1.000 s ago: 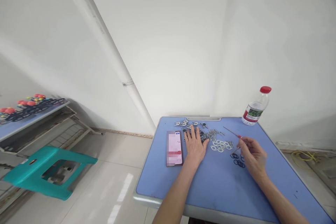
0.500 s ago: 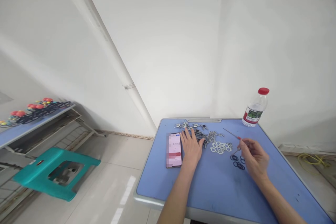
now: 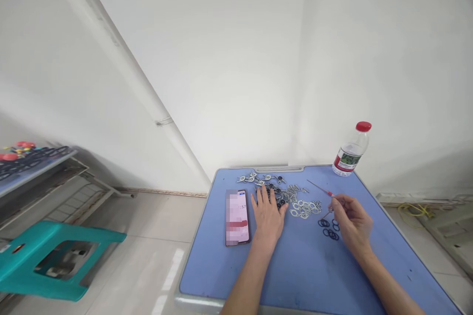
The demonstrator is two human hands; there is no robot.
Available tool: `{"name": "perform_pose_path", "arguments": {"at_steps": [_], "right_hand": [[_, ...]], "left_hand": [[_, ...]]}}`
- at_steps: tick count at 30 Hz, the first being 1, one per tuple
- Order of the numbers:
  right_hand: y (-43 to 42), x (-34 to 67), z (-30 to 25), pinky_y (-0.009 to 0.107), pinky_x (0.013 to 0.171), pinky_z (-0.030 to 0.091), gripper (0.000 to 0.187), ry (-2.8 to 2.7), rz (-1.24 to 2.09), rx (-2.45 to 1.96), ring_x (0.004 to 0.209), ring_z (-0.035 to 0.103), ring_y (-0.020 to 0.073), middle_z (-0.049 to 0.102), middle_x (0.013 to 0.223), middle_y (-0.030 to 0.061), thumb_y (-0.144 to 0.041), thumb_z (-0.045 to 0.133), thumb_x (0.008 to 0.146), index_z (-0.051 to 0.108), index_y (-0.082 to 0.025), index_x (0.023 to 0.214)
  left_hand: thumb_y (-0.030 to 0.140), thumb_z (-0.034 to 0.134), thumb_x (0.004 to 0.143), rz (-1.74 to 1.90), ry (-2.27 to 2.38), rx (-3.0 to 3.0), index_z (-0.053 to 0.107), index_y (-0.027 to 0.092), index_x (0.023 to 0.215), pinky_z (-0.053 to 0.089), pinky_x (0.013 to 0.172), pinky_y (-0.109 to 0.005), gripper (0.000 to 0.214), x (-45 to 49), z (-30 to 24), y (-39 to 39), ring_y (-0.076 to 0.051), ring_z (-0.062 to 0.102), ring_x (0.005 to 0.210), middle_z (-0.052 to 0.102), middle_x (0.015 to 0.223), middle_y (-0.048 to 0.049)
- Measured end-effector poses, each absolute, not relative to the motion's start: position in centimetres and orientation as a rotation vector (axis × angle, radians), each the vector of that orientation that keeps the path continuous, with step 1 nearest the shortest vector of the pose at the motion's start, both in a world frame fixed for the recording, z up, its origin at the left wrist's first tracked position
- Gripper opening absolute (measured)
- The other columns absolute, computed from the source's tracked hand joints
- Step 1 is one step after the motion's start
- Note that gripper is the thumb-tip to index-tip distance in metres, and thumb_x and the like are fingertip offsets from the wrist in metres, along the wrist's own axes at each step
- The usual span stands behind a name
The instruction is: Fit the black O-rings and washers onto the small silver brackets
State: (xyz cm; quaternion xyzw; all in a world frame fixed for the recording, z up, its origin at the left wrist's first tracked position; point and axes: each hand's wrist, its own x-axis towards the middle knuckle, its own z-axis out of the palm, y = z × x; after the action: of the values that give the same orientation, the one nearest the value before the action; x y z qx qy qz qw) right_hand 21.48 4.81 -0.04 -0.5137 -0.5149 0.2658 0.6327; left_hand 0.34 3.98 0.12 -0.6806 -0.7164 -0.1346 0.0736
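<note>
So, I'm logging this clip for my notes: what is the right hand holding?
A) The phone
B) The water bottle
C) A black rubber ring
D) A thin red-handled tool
D: the right hand pinches the thin red-handled tool in its fingers.

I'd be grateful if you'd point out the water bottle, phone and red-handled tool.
The plastic water bottle (image 3: pixel 346 159), head view, on its label.
The phone (image 3: pixel 237 217), head view, on its blurred screen.
The red-handled tool (image 3: pixel 330 193), head view, on its red handle.
</note>
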Motion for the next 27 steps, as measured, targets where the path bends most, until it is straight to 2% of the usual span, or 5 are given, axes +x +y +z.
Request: {"name": "perform_pose_path", "arguments": {"at_steps": [5,10,19,27], "right_hand": [[4.7,21.5,0.0,0.024,0.048,0.042,0.025,-1.185,0.610,-1.190,0.056,0.052,0.0132,0.061,0.069,0.0015,-0.043,0.065,0.082,0.062,-0.019,0.089],[4.5,21.5,-0.1,0.025,0.049,0.043,0.026,-1.188,0.607,-1.206,0.056,0.053,0.0140,0.060,0.067,0.0010,-0.044,0.066,0.081,0.063,-0.020,0.089],[5.1,21.3,-0.5,0.025,0.049,0.042,0.026,-1.214,0.586,-1.208,0.057,0.054,0.0143,0.062,0.070,0.0020,-0.044,0.064,0.082,0.062,-0.020,0.089],[6.0,20.9,-0.1,0.025,0.053,0.042,0.025,-1.244,0.595,-1.190,0.055,0.049,0.0129,0.058,0.065,-0.0008,-0.044,0.060,0.086,0.060,-0.019,0.089]], "left_hand": [[0.061,0.033,0.093,-0.382,-2.103,-2.151,0.037,0.024,0.145,0.017,0.113,-0.064,0.064,0.5,-0.4,4.7,-0.034,0.024,0.143,0.029,0.155,-0.0099],[0.061,0.028,0.094,-0.374,-2.139,-2.196,0.032,0.027,0.147,0.019,0.112,-0.065,0.063,0.2,-0.2,4.9,-0.033,0.019,0.144,0.026,0.156,-0.0066],[0.056,0.037,0.094,-0.406,-2.154,-2.214,0.038,0.025,0.145,0.025,0.110,-0.064,0.060,0.4,0.2,4.4,-0.034,0.029,0.141,0.031,0.154,-0.0095],[0.053,0.038,0.095,-0.311,-2.147,-2.244,0.036,0.022,0.146,0.026,0.109,-0.064,0.061,0.2,0.3,3.8,-0.035,0.029,0.141,0.029,0.154,-0.0124]]}}
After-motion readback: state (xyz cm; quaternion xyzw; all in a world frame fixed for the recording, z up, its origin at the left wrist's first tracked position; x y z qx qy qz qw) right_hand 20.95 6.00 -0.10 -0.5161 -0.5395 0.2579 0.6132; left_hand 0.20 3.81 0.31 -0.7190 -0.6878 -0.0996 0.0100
